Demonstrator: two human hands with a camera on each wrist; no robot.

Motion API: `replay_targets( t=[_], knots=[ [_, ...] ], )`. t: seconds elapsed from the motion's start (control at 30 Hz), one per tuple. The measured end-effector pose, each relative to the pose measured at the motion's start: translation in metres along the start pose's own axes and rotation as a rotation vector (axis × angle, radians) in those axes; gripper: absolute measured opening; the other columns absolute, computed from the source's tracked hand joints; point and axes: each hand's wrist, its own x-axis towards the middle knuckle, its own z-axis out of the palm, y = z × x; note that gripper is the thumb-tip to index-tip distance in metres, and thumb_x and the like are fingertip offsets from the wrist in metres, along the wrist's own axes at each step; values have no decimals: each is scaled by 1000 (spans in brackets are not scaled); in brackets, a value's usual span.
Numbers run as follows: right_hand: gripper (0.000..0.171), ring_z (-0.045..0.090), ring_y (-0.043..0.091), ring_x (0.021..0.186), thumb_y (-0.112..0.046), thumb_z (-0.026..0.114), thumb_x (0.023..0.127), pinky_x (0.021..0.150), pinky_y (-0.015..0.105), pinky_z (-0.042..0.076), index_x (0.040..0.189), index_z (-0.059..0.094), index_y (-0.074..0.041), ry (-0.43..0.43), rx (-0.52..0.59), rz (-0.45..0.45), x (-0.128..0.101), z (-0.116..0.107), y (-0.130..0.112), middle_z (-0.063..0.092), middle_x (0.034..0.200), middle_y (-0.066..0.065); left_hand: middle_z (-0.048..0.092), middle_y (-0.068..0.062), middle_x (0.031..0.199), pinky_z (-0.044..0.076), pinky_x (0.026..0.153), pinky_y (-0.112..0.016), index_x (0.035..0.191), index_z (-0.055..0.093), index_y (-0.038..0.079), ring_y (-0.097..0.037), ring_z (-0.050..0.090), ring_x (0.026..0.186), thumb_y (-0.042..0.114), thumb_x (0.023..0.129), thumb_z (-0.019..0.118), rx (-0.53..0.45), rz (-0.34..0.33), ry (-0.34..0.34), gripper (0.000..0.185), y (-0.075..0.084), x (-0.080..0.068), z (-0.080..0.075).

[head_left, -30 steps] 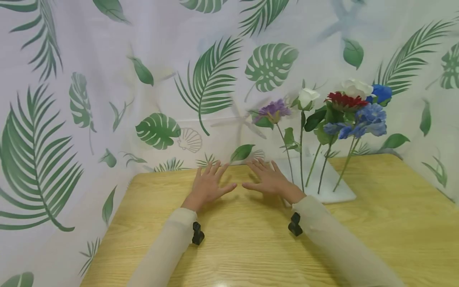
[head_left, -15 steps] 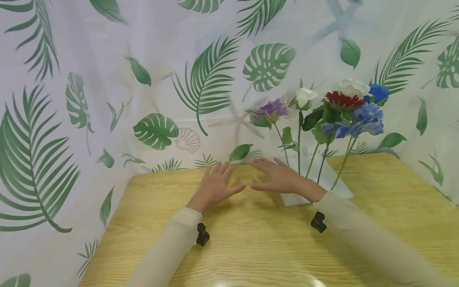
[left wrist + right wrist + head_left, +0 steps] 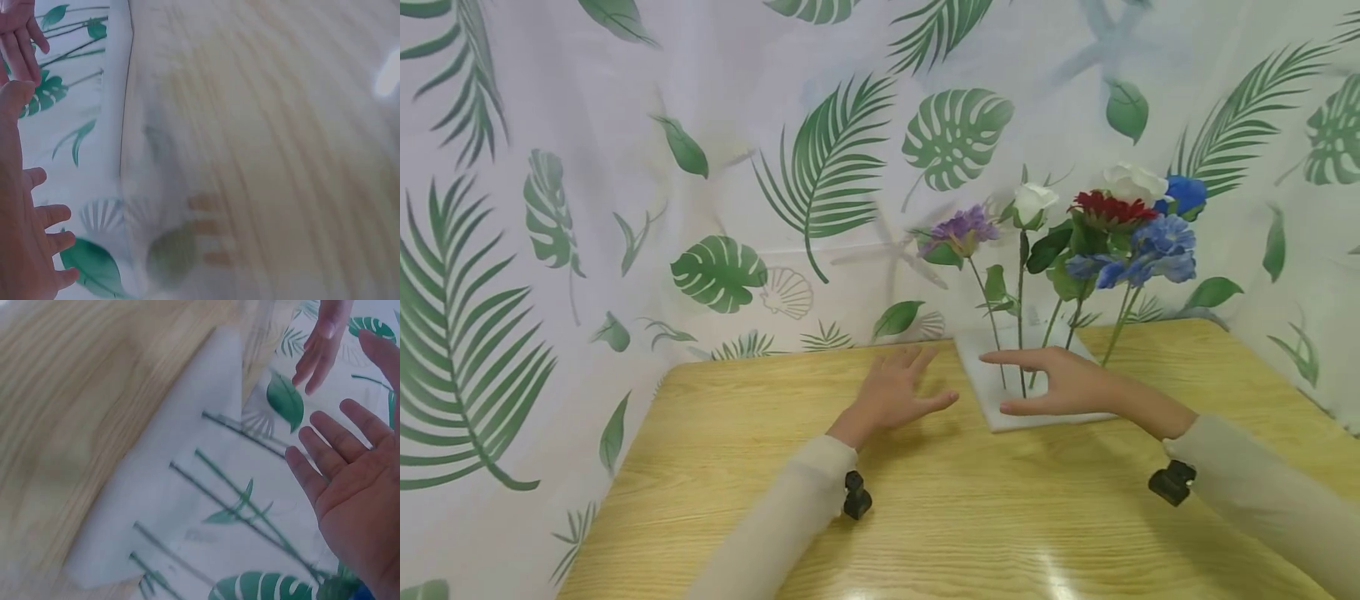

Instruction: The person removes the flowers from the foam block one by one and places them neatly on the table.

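Note:
Both hands are open with fingers spread, holding nothing. My left hand (image 3: 904,388) hovers low over the wooden table (image 3: 925,517), just left of a white foam base (image 3: 981,392). My right hand (image 3: 1051,383) is held on edge over the front of that base, index finger and thumb pointing left, close to the thin green stems (image 3: 1021,333). In the right wrist view the right hand's palm (image 3: 356,487) faces the stems (image 3: 231,481) standing in the base (image 3: 169,506), with the left hand's fingers (image 3: 322,337) beyond. The left hand (image 3: 22,250) lies at the left wrist view's edge.
Artificial flowers stand in the base: a purple one (image 3: 962,229), a white rose (image 3: 1032,200), a red one (image 3: 1108,208) and blue ones (image 3: 1153,248). A leaf-printed curtain (image 3: 737,167) hangs close behind and left of the table. Black camera mounts sit at both wrists.
My right hand has moved right, from beside the left hand to over the white base by the stems. My left hand has also drifted right. Both stay open.

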Motion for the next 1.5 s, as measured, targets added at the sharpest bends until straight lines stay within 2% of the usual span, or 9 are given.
replay_targets(
  t=[0.33,0.53,0.7,0.77,0.9,1.03,1.3,1.37,1.5],
  knots=[
    [60,63,36,125,-34,78,90,99,59,53,141,60,-10,-47,82,95,-47,-32,36,67,136,12,34,-4,166,28,124,-57,164,22,25,-25,32,154,65,87,65,-134,48,-38,97,23,13,9],
    [61,68,34,116,-35,79,89,96,57,55,137,62,-4,-118,37,204,-70,-48,68,72,126,10,29,-7,168,30,125,-50,165,14,24,-28,29,155,64,81,74,-254,30,-63,111,34,22,15],
    [62,72,32,107,-36,82,85,88,45,60,130,65,3,-129,-28,265,-75,-59,95,75,119,14,24,-8,170,29,125,-49,166,11,21,-27,26,157,62,77,79,-302,-9,-83,119,39,29,20],
    [64,72,33,106,-36,83,84,84,41,62,130,65,5,-108,-33,285,-75,-58,105,75,118,16,23,-10,170,29,126,-47,165,11,19,-28,25,157,60,76,81,-316,-25,-92,121,41,30,21],
    [72,69,44,109,-29,86,82,86,49,61,134,58,11,-63,29,293,-73,-50,121,70,122,28,22,-11,170,28,126,-48,165,13,17,-30,20,158,54,74,86,-372,-56,-117,123,43,34,25],
    [81,62,53,118,-22,87,81,89,52,59,142,47,15,-42,115,302,-72,-38,132,58,134,38,26,-14,168,31,125,-44,164,18,15,-29,24,157,48,72,90,-405,-61,-133,122,43,38,31],
    [84,42,67,129,-6,85,79,95,70,50,145,39,16,5,278,190,-70,-22,144,41,147,44,31,-20,163,34,124,-39,162,26,9,-30,33,152,41,71,93,-414,-58,-144,118,39,46,42],
    [83,42,65,132,-6,86,78,98,64,52,145,41,15,10,289,194,-69,-19,145,41,149,41,31,-20,163,33,124,-38,161,28,8,-31,33,152,41,71,93,-413,-49,-146,116,39,46,44],
    [80,43,61,133,-7,87,77,98,40,57,143,45,12,29,309,209,-71,-13,147,43,151,37,30,-20,163,34,123,-37,160,31,7,-31,34,151,42,71,92,-405,-45,-164,113,39,46,45]
  ],
)
